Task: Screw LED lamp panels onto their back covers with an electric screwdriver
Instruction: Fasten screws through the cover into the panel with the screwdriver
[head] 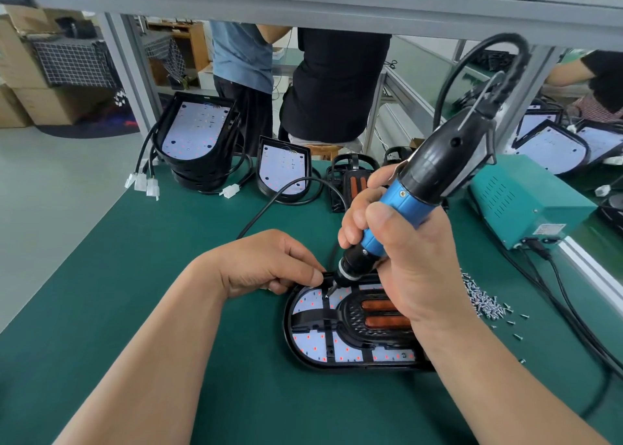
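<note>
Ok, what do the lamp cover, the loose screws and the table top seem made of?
Lamp cover: black moulded plastic, slightly glossy; soft sheen along its rim and ribs. Screws: bare metal, probably steel; bright silvery glints. Table top: dark green mat, likely rubber, matte; no glare anywhere.

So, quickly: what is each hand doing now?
Left hand: pinches the lamp rim.
Right hand: grips the screwdriver.

Bright, even overhead light; soft shadows, wide-angle bending and blur at edges.
</note>
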Demonstrator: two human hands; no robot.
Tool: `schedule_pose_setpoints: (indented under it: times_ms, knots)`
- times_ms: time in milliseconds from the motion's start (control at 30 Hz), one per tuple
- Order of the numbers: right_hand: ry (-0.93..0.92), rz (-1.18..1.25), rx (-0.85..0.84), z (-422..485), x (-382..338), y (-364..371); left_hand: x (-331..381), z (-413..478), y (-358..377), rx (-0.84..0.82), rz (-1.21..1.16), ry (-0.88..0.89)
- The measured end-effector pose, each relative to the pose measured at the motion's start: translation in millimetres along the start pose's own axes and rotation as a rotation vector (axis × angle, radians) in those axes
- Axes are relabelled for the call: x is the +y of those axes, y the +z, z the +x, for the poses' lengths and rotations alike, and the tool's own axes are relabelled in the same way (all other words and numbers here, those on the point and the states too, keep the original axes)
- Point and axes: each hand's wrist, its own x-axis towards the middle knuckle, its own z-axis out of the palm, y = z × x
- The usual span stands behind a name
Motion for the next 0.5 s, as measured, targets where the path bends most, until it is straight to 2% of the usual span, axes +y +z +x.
schedule_pose_setpoints:
  times_ms: [500]
  knots:
    - [-0.006,0.014,-0.130,-2.6,-1.2,-1.8,0.4,0.0,0.0,-0.005,0.026,-0.002]
